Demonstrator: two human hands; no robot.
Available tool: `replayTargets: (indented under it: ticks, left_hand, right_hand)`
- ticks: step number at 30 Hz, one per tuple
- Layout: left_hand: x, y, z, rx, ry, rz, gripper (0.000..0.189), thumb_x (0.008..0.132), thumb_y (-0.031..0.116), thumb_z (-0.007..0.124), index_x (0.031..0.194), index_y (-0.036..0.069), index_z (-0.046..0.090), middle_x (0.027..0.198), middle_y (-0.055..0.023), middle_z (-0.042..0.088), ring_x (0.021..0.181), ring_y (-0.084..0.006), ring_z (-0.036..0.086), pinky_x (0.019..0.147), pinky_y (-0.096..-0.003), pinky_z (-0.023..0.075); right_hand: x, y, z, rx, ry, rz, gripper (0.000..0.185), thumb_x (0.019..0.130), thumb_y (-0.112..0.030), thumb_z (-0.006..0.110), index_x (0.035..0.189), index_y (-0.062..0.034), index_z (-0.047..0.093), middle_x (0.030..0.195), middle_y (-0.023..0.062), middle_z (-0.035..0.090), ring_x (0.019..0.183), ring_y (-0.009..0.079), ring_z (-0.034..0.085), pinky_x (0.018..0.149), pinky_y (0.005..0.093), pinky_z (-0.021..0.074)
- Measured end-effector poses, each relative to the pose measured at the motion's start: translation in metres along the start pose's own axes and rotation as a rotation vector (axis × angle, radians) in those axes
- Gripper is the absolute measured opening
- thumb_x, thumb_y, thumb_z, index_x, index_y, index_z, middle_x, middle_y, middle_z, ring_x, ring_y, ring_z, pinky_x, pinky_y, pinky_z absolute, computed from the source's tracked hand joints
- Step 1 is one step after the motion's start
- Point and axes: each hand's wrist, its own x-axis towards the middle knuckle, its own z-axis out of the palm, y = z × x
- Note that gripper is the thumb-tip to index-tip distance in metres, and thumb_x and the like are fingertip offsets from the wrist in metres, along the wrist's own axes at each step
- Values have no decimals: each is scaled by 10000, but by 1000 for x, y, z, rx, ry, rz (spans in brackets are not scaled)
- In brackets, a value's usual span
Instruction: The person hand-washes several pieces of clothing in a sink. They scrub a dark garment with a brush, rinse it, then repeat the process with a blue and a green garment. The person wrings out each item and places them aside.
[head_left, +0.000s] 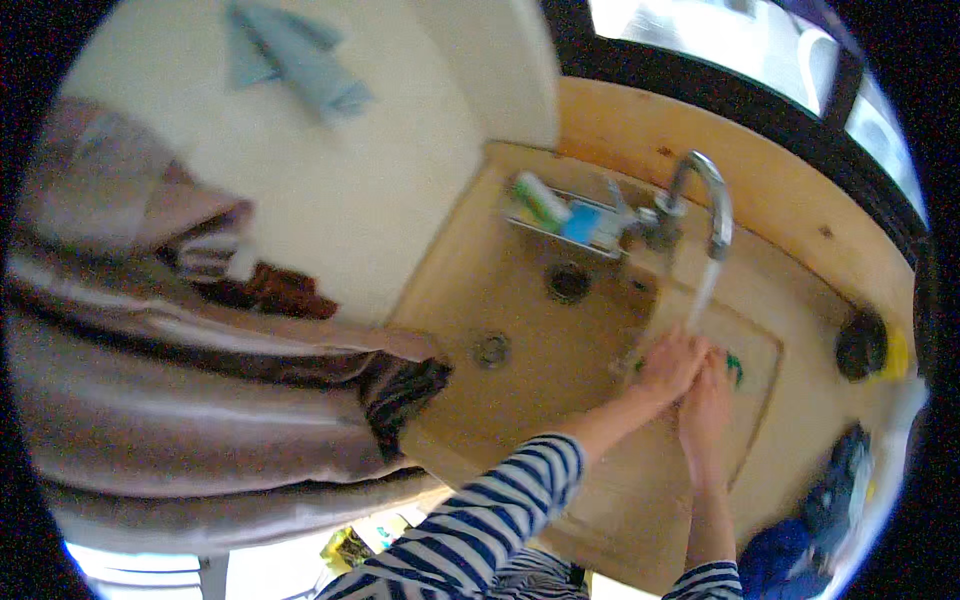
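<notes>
My left hand (670, 364) and my right hand (705, 405) meet under a stream of running water (703, 289). The water falls from a curved chrome faucet (720, 206). Both hands are over the right part of a beige sink (540, 405). Bits of something green (734, 367) show beside the fingers, too blurred to identify. Whether the hands grip it, or anything else, is hidden by the fingers.
A wire caddy (566, 238) beside the faucet holds a green-and-white item and a blue sponge (580, 222). A dark drain (568, 283) lies in the left basin. Striped fabric (225, 412) hangs at left. Dark cloth (787, 540) lies at lower right, below a dark round object (861, 346).
</notes>
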Motion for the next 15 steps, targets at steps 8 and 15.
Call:
replayTargets:
  ticks: [8, 15]
  left_hand:
    - [55, -22, 9, 208, 364, -12, 371, 909, 314, 632, 1138, 22, 623, 1085, -175, 577, 1060, -357, 540, 869, -484, 467]
    - [5, -17, -4, 335, 213, 98, 353, 932, 212, 573, 1232, 29, 609, 1259, -184, 594, 1241, -392, 513, 1057, -540, 418]
  right_hand:
    - [62, 16, 35, -316, 133, 96, 547, 1010, -141, 447, 1543, -61, 356, 1640, 130, 272, 1508, 317, 259, 1208, 530, 220]
    - [27, 18, 3, -128, -116, -107, 543, 984, -181, 477, 1498, -15, 413, 1581, 175, 377, 1476, 349, 320, 1190, 539, 256]
